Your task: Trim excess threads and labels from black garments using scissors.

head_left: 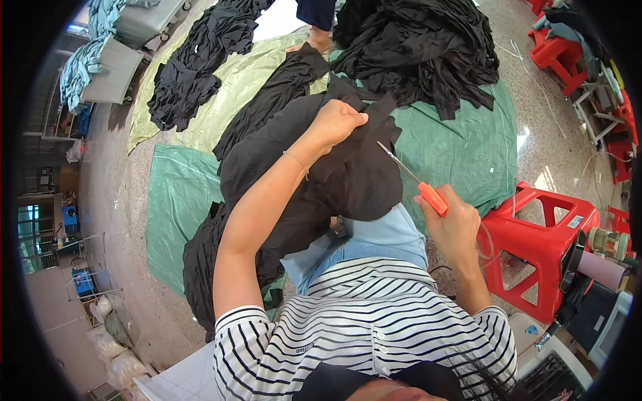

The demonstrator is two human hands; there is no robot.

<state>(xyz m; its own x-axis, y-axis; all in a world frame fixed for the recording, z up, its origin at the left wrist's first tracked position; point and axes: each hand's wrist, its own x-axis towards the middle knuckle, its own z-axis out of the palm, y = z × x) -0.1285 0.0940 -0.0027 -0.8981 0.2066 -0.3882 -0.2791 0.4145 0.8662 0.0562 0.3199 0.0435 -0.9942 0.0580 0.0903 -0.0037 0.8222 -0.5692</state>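
Observation:
My left hand [338,123] is closed in a pinch on a piece of black cloth [294,160] draped over my lap. In my right hand [455,224] is a tool with an orange handle and thin metal shaft [408,172], much like a screwdriver. The shaft slants up and left, and its tip is close to the cloth, right of my left hand. Whether the tip touches the cloth, I cannot tell. A clear thin tube or cord [491,242] loops beside my right wrist.
Large black cloth heaps [421,47] lie ahead on green sheeting [461,144] and yellowish sheeting [231,83]. A red plastic stool [528,224] stands at my right, with equipment beside it. Another person's bare foot [319,41] is ahead. Grey carts [110,73] stand at the far left.

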